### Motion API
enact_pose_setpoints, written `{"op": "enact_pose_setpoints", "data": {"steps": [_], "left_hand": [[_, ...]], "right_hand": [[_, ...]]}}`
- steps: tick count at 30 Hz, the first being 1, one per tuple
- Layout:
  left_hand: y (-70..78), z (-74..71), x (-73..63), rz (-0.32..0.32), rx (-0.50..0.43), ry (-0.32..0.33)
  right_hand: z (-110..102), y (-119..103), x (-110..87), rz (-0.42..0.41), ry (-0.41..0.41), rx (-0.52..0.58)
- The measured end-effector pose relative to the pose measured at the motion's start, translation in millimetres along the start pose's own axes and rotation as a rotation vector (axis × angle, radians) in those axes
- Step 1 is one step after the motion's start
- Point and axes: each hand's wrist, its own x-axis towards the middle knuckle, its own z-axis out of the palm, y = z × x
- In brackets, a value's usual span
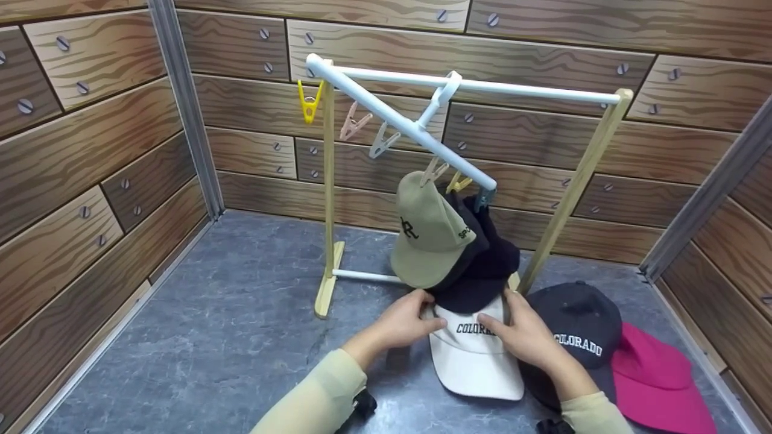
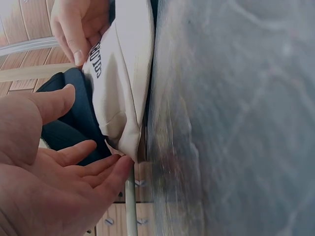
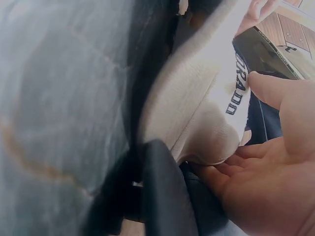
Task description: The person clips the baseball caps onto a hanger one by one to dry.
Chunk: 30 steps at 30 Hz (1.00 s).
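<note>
Walls with a wood-plank print (image 1: pixel 241 102) stand around a gray, marbled tabletop (image 1: pixel 211 313). On it is a big wooden rack (image 1: pixel 573 187) with a white top rod (image 1: pixel 531 90). A long white hanger (image 1: pixel 386 111) hooks over that rod and slopes down toward its right end. A dark gray COLORADO cap (image 1: pixel 573 319) and a pink cap (image 1: pixel 657 374) sit on the right, touching. A tan cap (image 1: pixel 428 232) hangs from the hanger, with a navy cap (image 1: pixel 485 268) just beside it. The white COLORADO cap (image 1: pixel 476 364) is right below the navy one, between the person's hands, brim toward the person. I can't tell if it rests on the tabletop. The right hand (image 1: pixel 528 331) grips its side, thumb on the front, fingers behind. The left hand (image 1: pixel 405 322) has loose, spread fingers, and their tips touch the other side. Smallest are the bare clips: yellow (image 1: pixel 309 110), pink (image 1: pixel 353 125) and white (image 1: pixel 381 144).
</note>
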Motion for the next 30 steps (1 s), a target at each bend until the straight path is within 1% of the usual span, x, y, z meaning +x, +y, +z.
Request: {"op": "enact_pose_setpoints", "data": {"steps": [6,16,20,30], "left_hand": [[0.2,-0.9,-1.7,-0.017,-0.004,0.010],[0.5,-4.1,-3.4,-0.048,-0.008,-0.004],[1.2,-4.9,-4.0,-0.049,-0.024,-0.005],[2.1,-7.1,-6.4,-0.061,-0.009,-0.002]], "right_hand": [[1,1,-0.6,-0.016,-0.016,-0.005],[4,0,-1.4,-0.026,-0.039,-0.045],[6,-2,-2.8,-0.014,-0.054,-0.029],[10,-9,-5.5,-0.001,-0.088,-0.002]]}}
